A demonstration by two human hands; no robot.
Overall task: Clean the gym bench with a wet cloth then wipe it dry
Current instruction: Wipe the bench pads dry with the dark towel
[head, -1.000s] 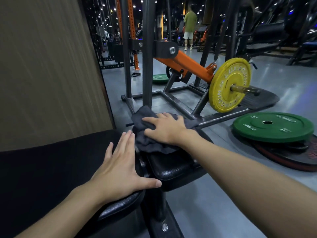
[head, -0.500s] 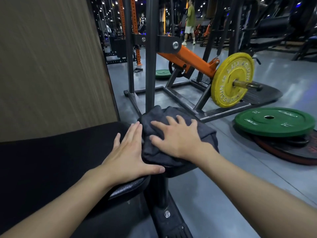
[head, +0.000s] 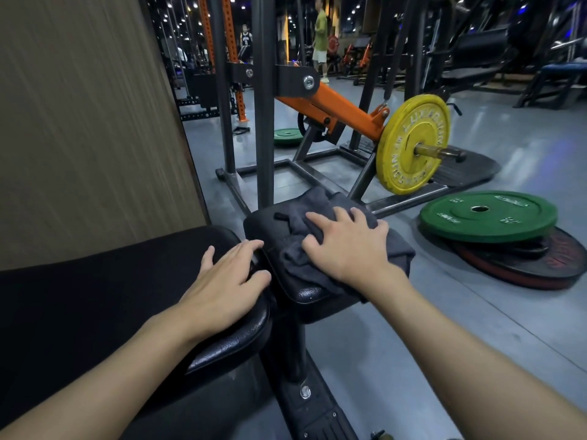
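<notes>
The black padded gym bench has a long back pad [head: 95, 281] on the left and a small seat pad [head: 305, 293] to its right. A dark grey cloth [head: 298, 258] lies bunched on the seat pad. My right hand [head: 346, 246] presses flat on the cloth with fingers spread. My left hand [head: 228, 281] rests flat on the end of the back pad, fingers apart, its fingertips at the gap between the pads. The bench's post [head: 292, 354] and base run down below the seat.
A wood-look wall panel [head: 89, 122] stands left. Ahead is a dark steel machine frame [head: 265, 100] with an orange lever [head: 336, 112] and yellow plate [head: 413, 144]. Green plate [head: 489, 217] on darker plates lies right on the grey floor. People stand far back.
My right hand has slid the cloth across the seat pad toward its right side and near edge, leaving the pad's far left corner uncovered. My left hand stays on the back pad. The view shifted slightly.
</notes>
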